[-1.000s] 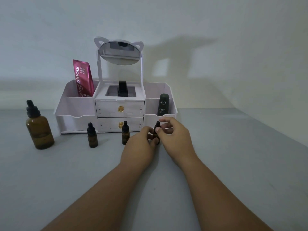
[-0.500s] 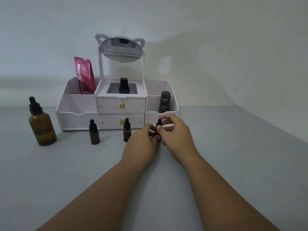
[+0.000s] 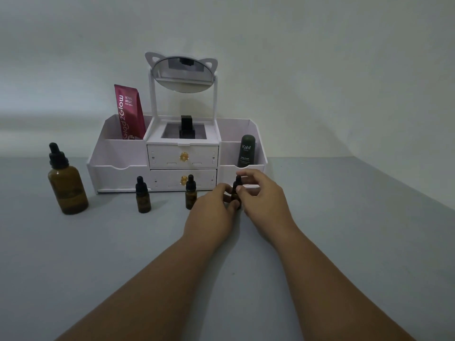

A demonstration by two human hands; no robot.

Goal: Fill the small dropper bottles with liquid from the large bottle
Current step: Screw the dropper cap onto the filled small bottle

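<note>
While the left hand (image 3: pixel 211 207) grips the body of the rightmost small amber dropper bottle (image 3: pixel 236 193), upright on the grey table (image 3: pixel 344 242), the right hand (image 3: pixel 261 193) pinches its black cap from above. Its long axis stands vertical between both hands; the large amber bottle (image 3: pixel 66 185) stands well apart to the left.

A pink tube (image 3: pixel 129 112) in the left compartment of a white organiser (image 3: pixel 118 153) carries the brand "Glad2Glow" in large letters running up its side, with "10x" at its lower end; smaller print beside the brand appears to include "BRIGHT" but is too fine to read fully. A dark green bottle (image 3: pixel 246 150) in the right compartment reads "Kahf", with smaller lines beneath that cannot be made out. The amber bottles bear no readable labels.
</note>
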